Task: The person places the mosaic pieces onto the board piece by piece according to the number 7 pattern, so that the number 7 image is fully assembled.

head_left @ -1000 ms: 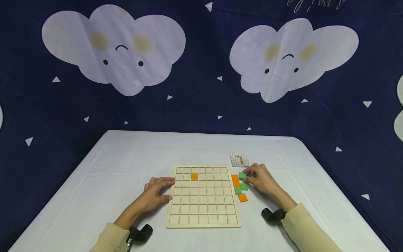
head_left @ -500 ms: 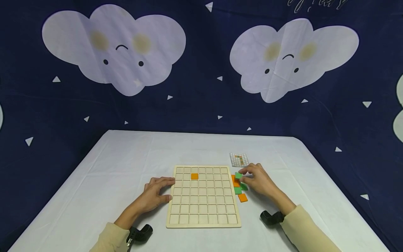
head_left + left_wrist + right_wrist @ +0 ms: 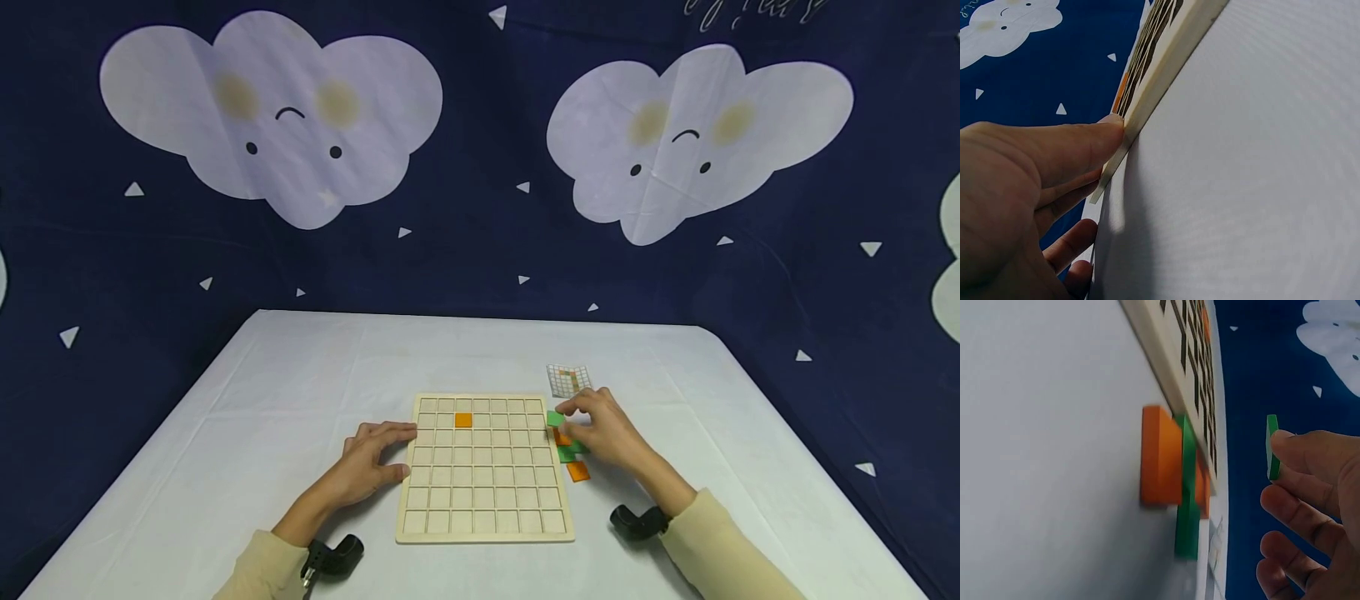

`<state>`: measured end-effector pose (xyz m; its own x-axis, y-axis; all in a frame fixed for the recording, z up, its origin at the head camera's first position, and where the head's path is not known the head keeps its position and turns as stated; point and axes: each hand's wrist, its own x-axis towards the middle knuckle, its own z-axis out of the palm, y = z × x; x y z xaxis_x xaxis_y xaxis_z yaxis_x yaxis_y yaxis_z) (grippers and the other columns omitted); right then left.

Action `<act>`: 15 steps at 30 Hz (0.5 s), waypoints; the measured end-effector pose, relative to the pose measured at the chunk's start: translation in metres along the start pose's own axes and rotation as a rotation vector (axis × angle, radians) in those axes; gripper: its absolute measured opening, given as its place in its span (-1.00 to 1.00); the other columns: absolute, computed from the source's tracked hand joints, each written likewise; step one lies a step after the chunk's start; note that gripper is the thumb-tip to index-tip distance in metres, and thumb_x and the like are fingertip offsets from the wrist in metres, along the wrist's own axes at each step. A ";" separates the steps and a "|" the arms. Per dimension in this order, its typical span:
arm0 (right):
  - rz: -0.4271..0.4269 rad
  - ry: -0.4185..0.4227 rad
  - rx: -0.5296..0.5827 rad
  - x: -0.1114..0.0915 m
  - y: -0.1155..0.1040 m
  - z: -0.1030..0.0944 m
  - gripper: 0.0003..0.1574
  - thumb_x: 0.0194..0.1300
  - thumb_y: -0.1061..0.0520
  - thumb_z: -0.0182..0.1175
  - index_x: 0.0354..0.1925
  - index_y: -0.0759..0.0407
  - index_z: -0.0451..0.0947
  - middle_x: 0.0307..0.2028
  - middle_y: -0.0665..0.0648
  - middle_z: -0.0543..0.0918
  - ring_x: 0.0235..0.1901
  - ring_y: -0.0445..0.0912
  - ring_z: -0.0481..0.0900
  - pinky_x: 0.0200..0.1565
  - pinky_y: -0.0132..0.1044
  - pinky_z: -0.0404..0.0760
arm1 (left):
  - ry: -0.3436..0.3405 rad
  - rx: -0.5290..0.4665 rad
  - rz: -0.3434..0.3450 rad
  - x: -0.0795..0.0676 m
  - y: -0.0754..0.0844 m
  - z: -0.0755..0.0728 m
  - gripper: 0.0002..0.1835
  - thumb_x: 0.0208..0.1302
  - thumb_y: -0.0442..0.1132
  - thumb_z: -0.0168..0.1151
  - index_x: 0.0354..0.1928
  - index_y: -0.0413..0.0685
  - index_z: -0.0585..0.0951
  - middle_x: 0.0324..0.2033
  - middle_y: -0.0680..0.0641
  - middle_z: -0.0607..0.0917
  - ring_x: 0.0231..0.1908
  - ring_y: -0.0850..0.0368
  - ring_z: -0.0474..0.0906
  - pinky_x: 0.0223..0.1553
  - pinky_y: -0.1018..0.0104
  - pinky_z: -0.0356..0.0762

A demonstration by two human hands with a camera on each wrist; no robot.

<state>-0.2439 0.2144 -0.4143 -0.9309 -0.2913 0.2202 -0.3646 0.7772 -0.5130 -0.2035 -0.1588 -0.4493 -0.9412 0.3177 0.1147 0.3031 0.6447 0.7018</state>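
Observation:
My right hand (image 3: 606,432) pinches a green square tile (image 3: 554,418) between thumb and fingers, at the right rim of a wooden grid board (image 3: 483,477). In the right wrist view the same green tile (image 3: 1273,447) is raised off the table, seen nearly edge-on. An orange tile (image 3: 463,420) sits in a cell of the board's second row. On the left, the fingertips and thumb of my left hand (image 3: 369,460) touch the board's left edge with fingers extended. The left wrist view shows that thumb against the board's rim (image 3: 1144,106).
Loose tiles lie right of the board: an orange tile (image 3: 578,472) nearest, a green tile (image 3: 566,454), and others partly hidden by my right hand. A printed grid card (image 3: 567,381) lies behind them. White cloth (image 3: 300,375) covers the table.
My right hand has lifted the green tile from the loose tiles and carried it left to the board's right rim. The left hand and board stay where they were.

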 end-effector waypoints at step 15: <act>-0.050 0.017 0.026 0.006 -0.023 0.009 -0.73 0.10 0.10 0.34 -0.16 0.06 0.67 -0.22 -0.02 0.62 -0.12 -0.06 0.37 -0.10 -0.15 0.38 | 0.001 0.001 -0.004 0.000 -0.001 0.000 -0.45 0.04 -0.24 0.37 0.15 -0.05 0.54 0.25 0.00 0.48 0.13 0.02 0.22 -0.02 0.12 0.02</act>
<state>-0.2410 0.1892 -0.4089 -0.9113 -0.3196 0.2596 -0.4108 0.7475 -0.5220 -0.2040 -0.1588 -0.4498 -0.9428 0.3139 0.1124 0.2991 0.6471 0.7012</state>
